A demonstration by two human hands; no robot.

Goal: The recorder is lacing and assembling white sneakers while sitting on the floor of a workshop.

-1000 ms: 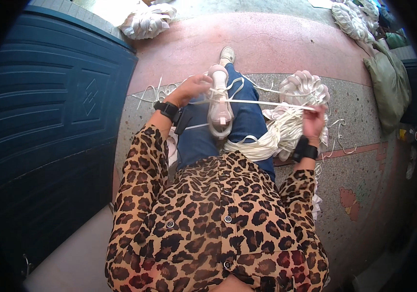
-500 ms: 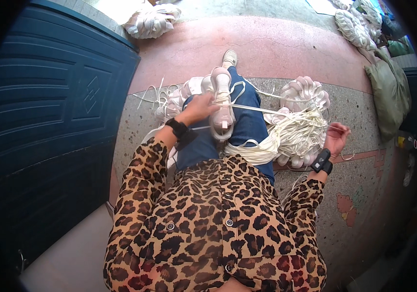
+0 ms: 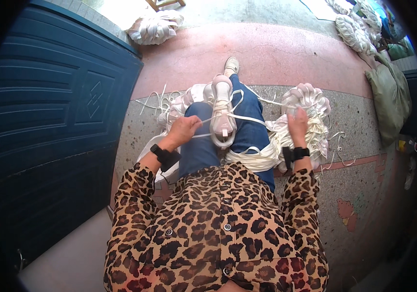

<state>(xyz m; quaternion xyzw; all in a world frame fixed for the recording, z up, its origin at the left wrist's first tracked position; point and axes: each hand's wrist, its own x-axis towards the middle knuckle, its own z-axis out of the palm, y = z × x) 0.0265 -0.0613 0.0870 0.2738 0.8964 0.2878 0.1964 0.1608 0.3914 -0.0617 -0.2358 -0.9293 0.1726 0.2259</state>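
Your left hand (image 3: 184, 131) is just left of the pale pink and white sneaker (image 3: 223, 109), its fingers pinched together on a flat white shoelace (image 3: 207, 120) that runs taut to the shoe's lacing. The sneaker lies lengthwise across the lap of your blue denim jeans (image 3: 198, 158), between your two hands, a small pink tab at its near end. Another white lace strand (image 3: 249, 118) runs from it toward your right side. Your right hand (image 3: 298, 127) is raised in front of a loose heap of cream-white laces (image 3: 277, 141); its fingers are blurred, so you cannot tell whether they are clamped on a strand. Beyond that hand sits a ring-shaped bundle of pinkish-white shoe pieces (image 3: 306, 98), on the speckled grey floor (image 3: 347, 109).
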